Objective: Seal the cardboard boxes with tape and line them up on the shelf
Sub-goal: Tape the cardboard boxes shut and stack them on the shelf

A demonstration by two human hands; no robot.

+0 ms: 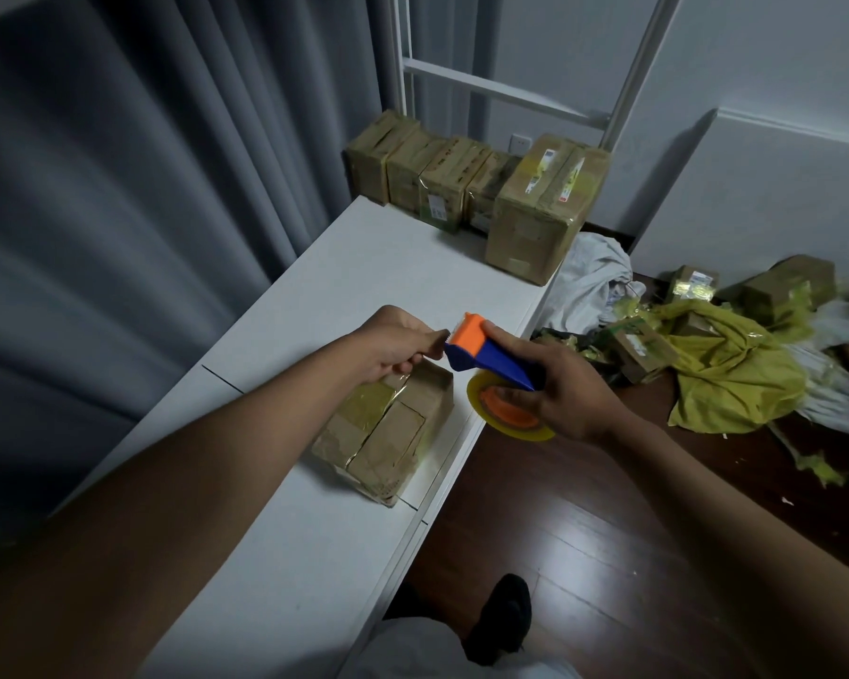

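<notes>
A small cardboard box lies on the white shelf top, partly covered in yellowish tape. Above its far end, my left hand pinches the free end of the tape at the mouth of the dispenser. My right hand grips the blue and orange tape dispenser, with its tape roll hanging over the shelf's right edge. Several taped boxes stand in a row at the shelf's far end, the nearest of them a larger box.
A grey curtain hangs along the left. A white metal frame rises behind the boxes. On the dark wooden floor to the right lie more cardboard boxes, a yellow cloth and white cloth. My foot is below.
</notes>
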